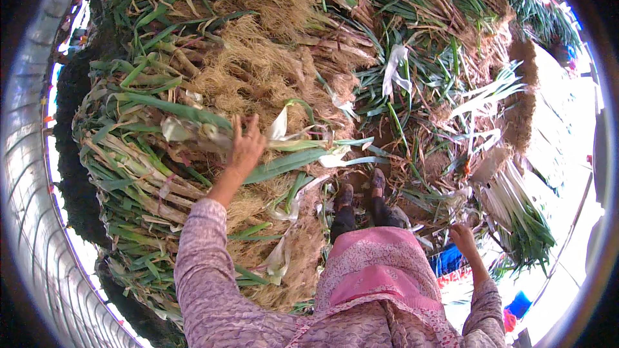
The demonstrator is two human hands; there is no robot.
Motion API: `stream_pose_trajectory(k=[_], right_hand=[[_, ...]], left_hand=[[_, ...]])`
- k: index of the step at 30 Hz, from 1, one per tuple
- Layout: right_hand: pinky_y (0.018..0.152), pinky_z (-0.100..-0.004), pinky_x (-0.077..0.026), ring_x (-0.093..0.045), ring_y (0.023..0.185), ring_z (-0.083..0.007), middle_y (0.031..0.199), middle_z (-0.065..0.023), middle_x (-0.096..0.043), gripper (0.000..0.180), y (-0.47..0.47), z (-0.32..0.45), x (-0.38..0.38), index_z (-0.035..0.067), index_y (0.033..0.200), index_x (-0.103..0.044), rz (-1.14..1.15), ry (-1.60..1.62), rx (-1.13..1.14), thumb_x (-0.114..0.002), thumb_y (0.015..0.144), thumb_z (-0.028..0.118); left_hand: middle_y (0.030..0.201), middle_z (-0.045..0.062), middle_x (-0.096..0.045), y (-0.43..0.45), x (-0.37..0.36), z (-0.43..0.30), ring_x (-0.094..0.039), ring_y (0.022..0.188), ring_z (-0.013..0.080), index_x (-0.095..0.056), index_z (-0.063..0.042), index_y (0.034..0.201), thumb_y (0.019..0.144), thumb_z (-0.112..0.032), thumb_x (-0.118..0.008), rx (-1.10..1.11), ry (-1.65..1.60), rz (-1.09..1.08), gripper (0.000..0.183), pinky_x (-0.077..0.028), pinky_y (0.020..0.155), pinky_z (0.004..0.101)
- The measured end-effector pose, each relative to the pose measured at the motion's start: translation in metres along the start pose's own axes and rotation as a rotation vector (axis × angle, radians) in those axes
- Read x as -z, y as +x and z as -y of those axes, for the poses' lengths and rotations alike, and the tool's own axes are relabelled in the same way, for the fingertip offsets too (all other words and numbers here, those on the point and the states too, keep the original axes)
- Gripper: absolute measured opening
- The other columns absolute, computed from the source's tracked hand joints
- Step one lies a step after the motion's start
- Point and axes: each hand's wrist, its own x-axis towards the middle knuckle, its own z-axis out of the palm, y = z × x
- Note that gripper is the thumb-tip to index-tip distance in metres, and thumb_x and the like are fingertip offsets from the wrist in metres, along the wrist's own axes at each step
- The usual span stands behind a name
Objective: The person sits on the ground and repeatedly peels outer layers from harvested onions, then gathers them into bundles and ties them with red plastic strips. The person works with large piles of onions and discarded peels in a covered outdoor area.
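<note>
My left hand point(245, 144) reaches out palm down over a heap of long green onions or leeks, its visible fingers spread. Loose leaves and a pale, blurred stalk point(213, 136) lie under and beside it. A broad green leaf point(290, 164) stretches right from below the hand. Around it are bundles with green tops point(140, 179) and tan, stringy roots point(251, 82). My right hand point(463, 239) is low at my right side, near pale scraps and a bundle of white-stemmed onions point(515, 208). Its fingers are too small and bright to make out.
My feet point(360, 188) stand on soil strewn with leaf scraps. More onion heaps point(435, 5) lie ahead and to the right. White film strips point(397, 70) hang among the leaves. A blue item point(447, 258) is beside my right hip. A ribbed translucent wall point(29, 154) curves along the left.
</note>
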Motion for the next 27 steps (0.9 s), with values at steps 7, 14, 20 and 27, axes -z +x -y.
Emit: stream_pose_trajectory(k=[7, 14, 20, 27], right_hand=[[0.067, -0.036, -0.052, -0.067, 0.073, -0.0239, 0.079, -0.0149, -0.068, 0.024, -0.032, 0.033, -0.071, -0.001, 0.1, -0.065, 0.092, -0.151, 0.008, -0.058, 0.087, 0.018], [0.065, -0.0338, -0.053, -0.068, 0.069, -0.0195, 0.079, -0.0119, -0.069, 0.024, -0.077, 0.006, -0.118, -0.003, 0.095, -0.067, 0.097, -0.035, -0.083, -0.06, 0.087, 0.018], [0.067, -0.0404, -0.052, -0.068, 0.076, -0.0325, 0.081, -0.0197, -0.068, 0.024, -0.065, 0.009, -0.132, -0.001, 0.09, -0.066, 0.124, -0.051, -0.133, -0.06, 0.086, 0.022], [0.066, -0.0384, -0.054, -0.07, 0.07, -0.0278, 0.081, -0.0169, -0.069, 0.026, -0.023, 0.087, -0.128, -0.002, 0.095, -0.066, 0.103, -0.316, 0.328, -0.056, 0.087, 0.02]], left_hand=[[0.1, 0.012, -0.064, -0.014, -0.052, -0.113, -0.064, 0.094, 0.0261, -0.06, -0.006, 0.112, 0.086, -0.018, -0.061, 0.099, -0.209, 0.303, 0.028, -0.047, 0.083, 0.043], [0.11, 0.013, -0.064, -0.035, -0.105, -0.108, -0.06, 0.106, 0.0323, -0.069, -0.007, 0.1, 0.079, -0.02, -0.065, -0.031, -0.315, 0.41, 0.025, -0.045, 0.087, 0.051], [0.085, 0.017, -0.067, 0.011, -0.03, -0.09, -0.064, 0.075, 0.0334, -0.065, 0.002, 0.098, 0.078, -0.017, -0.061, 0.202, -1.373, 0.732, 0.028, -0.051, 0.069, 0.0467], [0.082, 0.009, -0.061, -0.031, 0.167, 0.23, -0.056, 0.073, 0.0181, -0.062, -0.004, 0.081, 0.087, -0.012, -0.053, 0.529, -0.799, -0.019, 0.013, -0.048, 0.067, 0.038]])
